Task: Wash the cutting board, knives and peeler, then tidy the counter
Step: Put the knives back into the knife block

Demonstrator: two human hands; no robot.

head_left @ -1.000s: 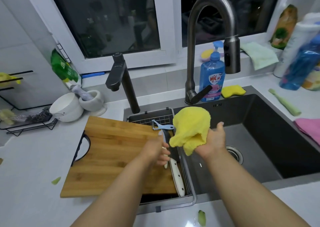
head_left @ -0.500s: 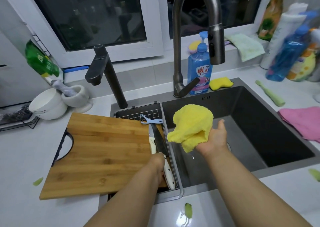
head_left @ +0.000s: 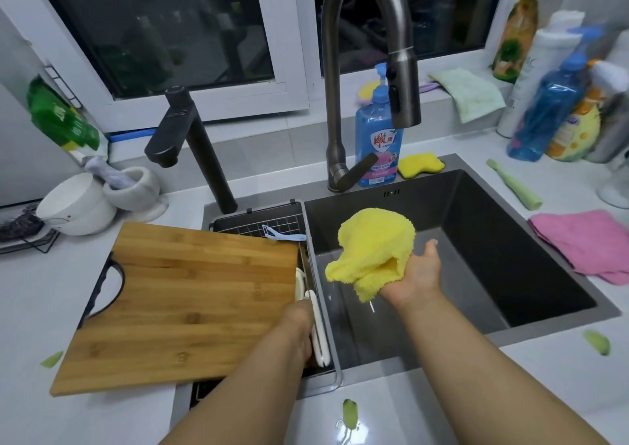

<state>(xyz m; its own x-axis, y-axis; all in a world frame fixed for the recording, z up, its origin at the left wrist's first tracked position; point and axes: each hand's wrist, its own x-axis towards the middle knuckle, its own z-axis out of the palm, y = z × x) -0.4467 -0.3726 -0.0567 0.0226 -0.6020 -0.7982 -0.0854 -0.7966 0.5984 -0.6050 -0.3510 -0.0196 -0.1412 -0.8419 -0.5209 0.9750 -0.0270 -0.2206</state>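
A bamboo cutting board [head_left: 190,301] lies half on the counter, half over the drain basket [head_left: 335,373] at the sink's left. Two white-handled knives [head_left: 320,335] lie in the basket along the board's right edge. My left hand [head_left: 299,329] rests on the knife handles there; its fingers are hidden, so the grip is unclear. A light blue peeler [head_left: 286,236] lies at the basket's far end. My right hand [head_left: 418,274] holds a yellow cloth [head_left: 372,250] over the dark sink [head_left: 476,240].
A tall faucet [head_left: 340,70] and a black tap [head_left: 190,152] stand behind the sink, with a blue soap bottle [head_left: 376,138] and yellow sponge [head_left: 420,165]. White bowls [head_left: 78,203] stand left. A pink cloth [head_left: 585,244] and bottles [head_left: 551,104] are right. Green peel scraps [head_left: 350,414] dot the counter.
My left hand has slid toward me along the knives, from the blades down to the handles. The view shifted left. My right hand still holds the cloth over the sink.
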